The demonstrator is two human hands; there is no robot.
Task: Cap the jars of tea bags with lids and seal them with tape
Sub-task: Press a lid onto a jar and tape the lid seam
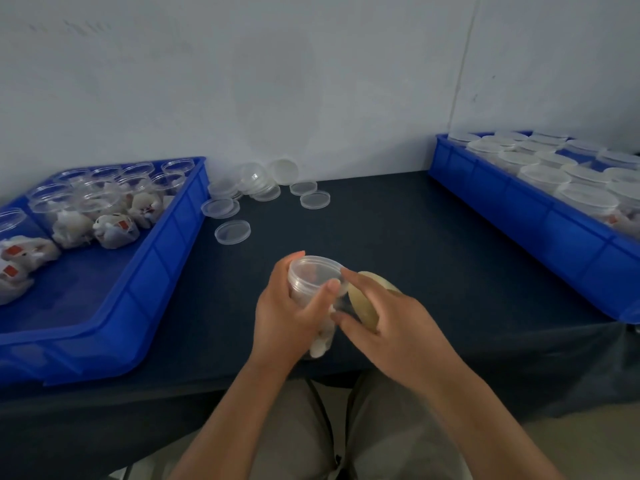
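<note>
My left hand (291, 313) grips a clear plastic jar (313, 277) of tea bags with a clear lid on top, held above the near middle of the dark table. My right hand (391, 323) holds a tan roll of tape (363, 303) right beside the jar; its index finger touches the lid's rim and its thumb reaches toward the jar's side. The jar's lower part is hidden behind my fingers.
A blue tray (152, 271) at left holds open jars (104, 202) of tea bags. A blue tray (519, 209) at right holds several capped jars (585, 199). Loose clear lids (232, 232) lie by the back wall. The dark table (398, 237) ends just below my wrists.
</note>
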